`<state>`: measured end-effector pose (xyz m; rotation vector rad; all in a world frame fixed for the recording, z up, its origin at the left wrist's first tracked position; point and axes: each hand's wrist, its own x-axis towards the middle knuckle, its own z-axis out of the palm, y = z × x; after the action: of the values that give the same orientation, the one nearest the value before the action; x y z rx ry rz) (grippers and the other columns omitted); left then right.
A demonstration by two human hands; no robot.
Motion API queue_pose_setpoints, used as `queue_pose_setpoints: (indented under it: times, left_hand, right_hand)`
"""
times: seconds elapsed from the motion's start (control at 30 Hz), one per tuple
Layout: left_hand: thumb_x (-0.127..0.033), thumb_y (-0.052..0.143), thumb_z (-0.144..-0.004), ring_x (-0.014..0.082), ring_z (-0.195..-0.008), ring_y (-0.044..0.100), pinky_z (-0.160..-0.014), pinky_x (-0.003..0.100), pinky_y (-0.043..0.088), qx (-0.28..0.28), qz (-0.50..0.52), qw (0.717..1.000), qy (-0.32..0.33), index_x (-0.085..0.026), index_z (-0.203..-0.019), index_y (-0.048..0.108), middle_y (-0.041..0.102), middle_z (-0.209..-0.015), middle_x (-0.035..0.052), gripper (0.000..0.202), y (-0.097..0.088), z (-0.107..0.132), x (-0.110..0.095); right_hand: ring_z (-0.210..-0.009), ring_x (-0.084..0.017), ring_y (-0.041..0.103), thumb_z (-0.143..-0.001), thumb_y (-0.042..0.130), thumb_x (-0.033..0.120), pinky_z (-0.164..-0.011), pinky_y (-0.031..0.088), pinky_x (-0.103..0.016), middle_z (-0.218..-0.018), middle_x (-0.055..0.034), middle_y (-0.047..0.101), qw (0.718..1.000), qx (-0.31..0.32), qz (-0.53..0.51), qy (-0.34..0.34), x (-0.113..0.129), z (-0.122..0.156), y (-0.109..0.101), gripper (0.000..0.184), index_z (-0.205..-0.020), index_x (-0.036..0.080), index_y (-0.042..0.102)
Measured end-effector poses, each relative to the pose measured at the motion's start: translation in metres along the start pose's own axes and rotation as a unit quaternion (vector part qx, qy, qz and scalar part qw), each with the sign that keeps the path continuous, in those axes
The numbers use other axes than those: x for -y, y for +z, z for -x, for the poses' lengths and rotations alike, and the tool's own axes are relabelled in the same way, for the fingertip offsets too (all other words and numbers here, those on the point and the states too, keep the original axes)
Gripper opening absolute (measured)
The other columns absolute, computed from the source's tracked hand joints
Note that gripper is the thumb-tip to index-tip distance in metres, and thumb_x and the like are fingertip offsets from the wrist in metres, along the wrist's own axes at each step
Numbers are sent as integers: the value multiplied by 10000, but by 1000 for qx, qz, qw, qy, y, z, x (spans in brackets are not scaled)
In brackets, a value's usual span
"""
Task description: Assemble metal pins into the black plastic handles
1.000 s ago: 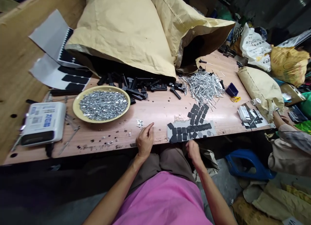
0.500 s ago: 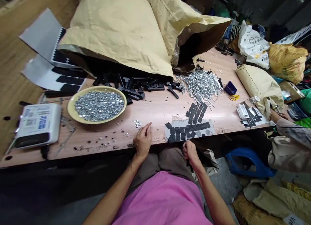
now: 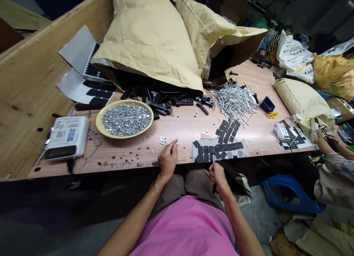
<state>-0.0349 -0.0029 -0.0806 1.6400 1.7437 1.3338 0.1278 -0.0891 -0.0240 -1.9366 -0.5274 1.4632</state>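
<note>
My left hand (image 3: 167,159) rests on the near edge of the wooden table (image 3: 182,127), fingers curled and forefinger and thumb pinched together; what they pinch is too small to see. My right hand (image 3: 218,176) hangs below the table edge over my lap, closed around a thin dark piece I cannot name. Just beyond it lies a grey sheet with black pads (image 3: 218,151). A small cluster of tiny metal nuts (image 3: 162,140) sits just ahead of my left hand.
A yellow dish of metal nuts (image 3: 125,118) stands at the left, a white device (image 3: 65,136) beside it. Black plastic parts (image 3: 163,99) spill from big paper sacks (image 3: 155,42). A heap of metal pins (image 3: 235,99) lies right. Another person's hands (image 3: 328,141) work at the far right.
The view has shifted, so the table sits further right in the picture. My right hand has drawn back slightly below the table edge; my left hand stays on the edge.
</note>
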Motion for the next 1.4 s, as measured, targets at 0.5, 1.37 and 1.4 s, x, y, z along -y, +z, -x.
queue_pose_setpoints:
  times: [0.5,1.37,1.4]
  left_hand:
    - [-257,423,-866,208,-755,696,-613,272,521,-13,-13,999,30,-171,-965,699,738,-900,97,305,10,1,5]
    - [-511,711,-617,150,-700,636,-653,248,490,115,515,765,-370,-144,-882,618,669,-764,46,462,102,-121,-60]
    - [-513,695,-634,138,-659,626,-653,249,492,97,506,777,-361,-146,-887,609,650,-707,22,455,102,-121,-57]
  right_hand:
    - [-737,-265,647,-640,355,748,-637,503,-365,-773,-99,653,926,-308,161,-147,-89,-33,-125,628,-821,188,574]
    - [-728,-165,600,-903,461,282,-649,509,-295,-916,-69,610,752,14,407,-518,168,-162,11,213,-1012,192,620]
    - [-776,-180,603,-899,472,283,-672,513,-313,-981,-90,604,747,-28,422,-513,179,-169,7,225,-1041,185,617]
